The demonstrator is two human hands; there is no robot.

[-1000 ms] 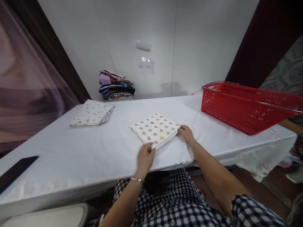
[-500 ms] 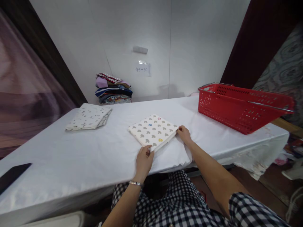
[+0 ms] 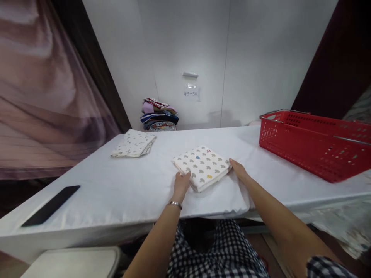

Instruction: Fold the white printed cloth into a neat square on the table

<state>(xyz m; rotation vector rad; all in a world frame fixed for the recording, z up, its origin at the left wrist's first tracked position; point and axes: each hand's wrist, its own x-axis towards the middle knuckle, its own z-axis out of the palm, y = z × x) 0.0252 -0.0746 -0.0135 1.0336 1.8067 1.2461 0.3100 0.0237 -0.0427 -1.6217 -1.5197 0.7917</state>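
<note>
A folded white cloth [image 3: 203, 165] with grey mushroom prints and a few coloured ones lies on the white-covered table in front of me. My left hand [image 3: 182, 184] grips its front left edge, the thumb near the top face and the other fingers partly hidden by the cloth. At the right corner, my right hand [image 3: 238, 169] has its fingers closed on the edge. Farther left on the table rests a second folded cloth [image 3: 133, 143], white with small dark prints, touched by neither hand.
A red plastic basket [image 3: 313, 144] with metal handles stands at the right. Against the wall sits a stack of folded fabrics [image 3: 160, 116], below a paper label [image 3: 191, 94] reading 45-50. A flat black object [image 3: 51, 205] lies at the front left, above a white stool [image 3: 72, 264].
My view has turned left, so everything appears farther right. My left hand has slid from the cloth's near corner along its left edge; the right hand stays at the right corner.
</note>
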